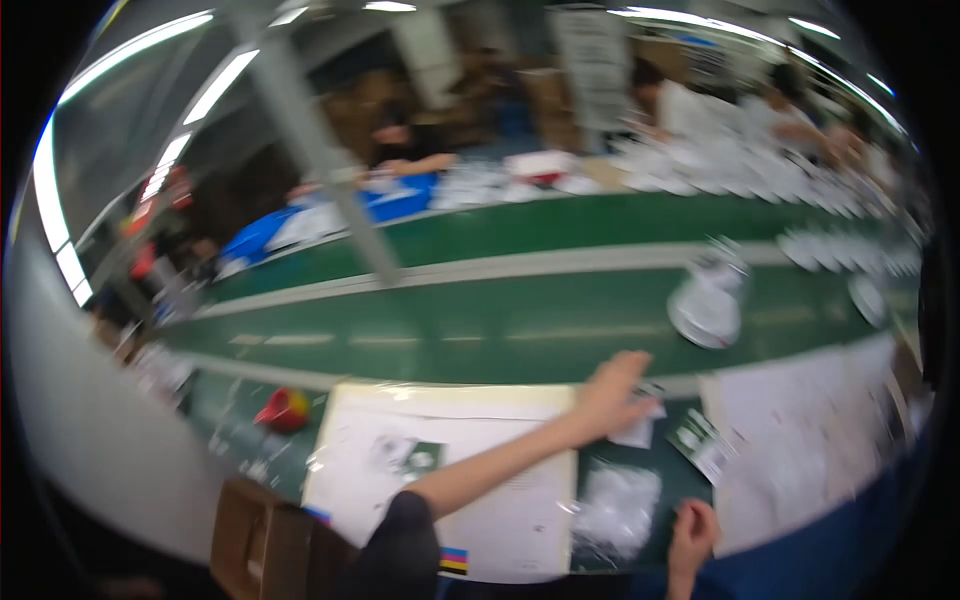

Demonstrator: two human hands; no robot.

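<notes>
My left hand [612,398] reaches out to the right across the bench, its fingers stretched out and slightly blurred. Just below it lies a small white card [632,434]; whether the hand touches it I cannot tell. Low in the view, my right hand [693,530] has its fingers curled in, and what they hold, if anything, is hidden. Between the hands sits a heap of clear plastic bags [618,508]. Several green-and-white cards [703,446] lie above my right hand. Under my left forearm is a large white printed sheet [500,500] in a clear cover.
Beyond the bench runs a green conveyor belt [560,310], carrying a white rounded item in clear wrap [708,305]. A red and yellow tape roll [284,410] lies left. A cardboard box [245,540] stands lower left, a pale sheet [800,450] right. People work across the belt.
</notes>
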